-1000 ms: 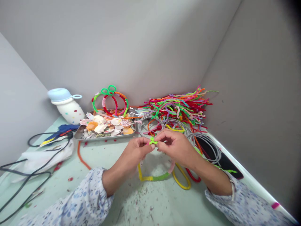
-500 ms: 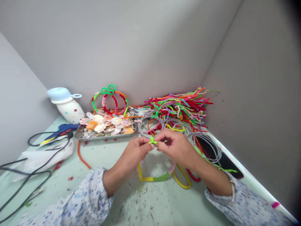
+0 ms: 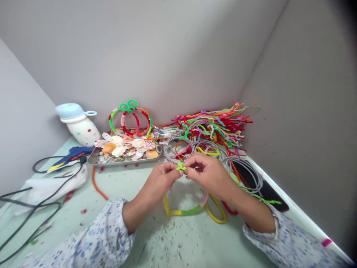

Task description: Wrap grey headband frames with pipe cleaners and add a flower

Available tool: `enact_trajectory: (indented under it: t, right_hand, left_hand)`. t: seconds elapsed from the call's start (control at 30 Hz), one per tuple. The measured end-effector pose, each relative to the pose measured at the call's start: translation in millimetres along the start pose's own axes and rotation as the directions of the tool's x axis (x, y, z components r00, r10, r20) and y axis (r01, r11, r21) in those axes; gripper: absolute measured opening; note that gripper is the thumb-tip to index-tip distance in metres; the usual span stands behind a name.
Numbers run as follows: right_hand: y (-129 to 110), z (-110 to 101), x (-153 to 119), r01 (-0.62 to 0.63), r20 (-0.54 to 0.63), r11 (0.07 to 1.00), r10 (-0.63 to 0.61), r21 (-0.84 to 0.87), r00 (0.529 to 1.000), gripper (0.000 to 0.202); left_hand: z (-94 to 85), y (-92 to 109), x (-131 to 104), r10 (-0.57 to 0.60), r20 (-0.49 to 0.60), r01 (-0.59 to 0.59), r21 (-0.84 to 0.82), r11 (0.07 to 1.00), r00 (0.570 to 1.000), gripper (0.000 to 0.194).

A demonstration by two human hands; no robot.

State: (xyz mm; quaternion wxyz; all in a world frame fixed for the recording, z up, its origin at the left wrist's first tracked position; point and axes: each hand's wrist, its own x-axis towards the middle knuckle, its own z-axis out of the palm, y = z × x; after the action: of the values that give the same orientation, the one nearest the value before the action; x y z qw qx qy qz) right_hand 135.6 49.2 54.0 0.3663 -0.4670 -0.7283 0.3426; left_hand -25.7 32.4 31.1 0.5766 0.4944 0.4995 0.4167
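Small lime-green fuzzy twisted piece [image 3: 181, 167] at frame centre, pinched between fingertips of left hand [image 3: 163, 178] and right hand [image 3: 208, 173]. Yellow, green and pink fuzzy-wrapped loop [image 3: 191, 211] seen just below.

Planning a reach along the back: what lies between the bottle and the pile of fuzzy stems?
Between the bottle and the pile, the head view shows a metal tray of shells, with colourful hoops upright at its back.
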Motion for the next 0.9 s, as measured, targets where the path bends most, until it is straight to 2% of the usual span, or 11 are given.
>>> enact_trajectory:
  t: [0.47, 0.9]
  right_hand:
    - [-0.4, 1.2, -1.7, -0.03, -0.008, 0.999, 0.03, 0.019, 1.0, 0.014]
    - [6.7, 4.2, -4.0, -0.02, -0.019, 0.998, 0.021, 0.054, 1.0, 0.015]
  left_hand:
    - [2.3, 0.9, -1.1, 0.054, -0.053, -0.051, 0.05, 0.997, 0.997, 0.016]
    - [5.3, 1.9, -3.7, 0.164, -0.098, -0.145, 0.181, 0.973, 0.982, 0.018]
